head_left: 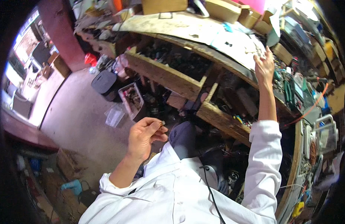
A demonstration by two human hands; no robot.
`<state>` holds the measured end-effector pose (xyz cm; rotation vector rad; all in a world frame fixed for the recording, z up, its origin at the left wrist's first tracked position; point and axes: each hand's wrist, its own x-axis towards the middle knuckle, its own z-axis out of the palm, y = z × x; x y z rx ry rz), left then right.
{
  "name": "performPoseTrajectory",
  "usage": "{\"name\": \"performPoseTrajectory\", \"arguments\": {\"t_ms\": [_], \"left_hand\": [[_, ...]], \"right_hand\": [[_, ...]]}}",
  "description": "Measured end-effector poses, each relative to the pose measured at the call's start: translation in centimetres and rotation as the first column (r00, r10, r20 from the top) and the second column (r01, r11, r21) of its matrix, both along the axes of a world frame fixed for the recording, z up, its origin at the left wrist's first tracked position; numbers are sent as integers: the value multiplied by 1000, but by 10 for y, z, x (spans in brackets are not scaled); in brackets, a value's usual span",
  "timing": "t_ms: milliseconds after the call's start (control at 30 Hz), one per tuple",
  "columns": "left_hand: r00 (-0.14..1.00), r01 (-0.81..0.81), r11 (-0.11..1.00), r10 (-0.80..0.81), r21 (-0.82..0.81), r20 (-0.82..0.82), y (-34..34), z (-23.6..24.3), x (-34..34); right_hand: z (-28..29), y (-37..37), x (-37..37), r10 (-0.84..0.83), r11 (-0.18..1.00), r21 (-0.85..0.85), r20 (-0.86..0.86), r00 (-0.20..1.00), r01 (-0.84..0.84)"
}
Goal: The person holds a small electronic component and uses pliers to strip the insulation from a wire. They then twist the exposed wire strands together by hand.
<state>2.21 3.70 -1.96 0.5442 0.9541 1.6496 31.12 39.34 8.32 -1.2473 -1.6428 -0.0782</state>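
My left hand [142,136] is raised over my lap, its thumb and fingers pinched together. A small brass-coloured piece [163,123] shows at the fingertips, too small to name. My right hand [264,66] reaches to the right part of the workbench, fingers apart and bent, with nothing visible in them. It is beside a white sheet [234,44] on the bench top. A small black piece [228,44] lies on that sheet, left of the hand. Farther left, another small dark piece [194,36] rests on the bench top.
Below the bench top, a wooden drawer [163,71] stands open, full of dark parts. Pliers [289,93] and other tools crowd the right side near an orange cord [316,100]. Cardboard boxes [223,10] line the back. A black bin [104,83] and a white tub [141,95] stand on the floor.
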Motion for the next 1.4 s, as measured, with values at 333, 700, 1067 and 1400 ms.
{"name": "performPoseTrajectory", "arguments": {"t_ms": [333,700,1067,1400], "left_hand": [[997,59,998,-59,1,-51,9,-8,3],[908,156,987,-155,-30,-390,7,6,8],[643,256,960,-254,-109,-723,4,16,5],[848,362,906,-418,-220,-326,6,9,-1]], "right_hand": [[-73,-223,-87,724,459,-344,-390,569,-819],[-70,-258,-95,860,405,-343,-171,480,-848],[-52,-258,-91,916,370,-545,78,394,-753],[-66,-253,-89,949,228,-567,-53,311,-792]]}}
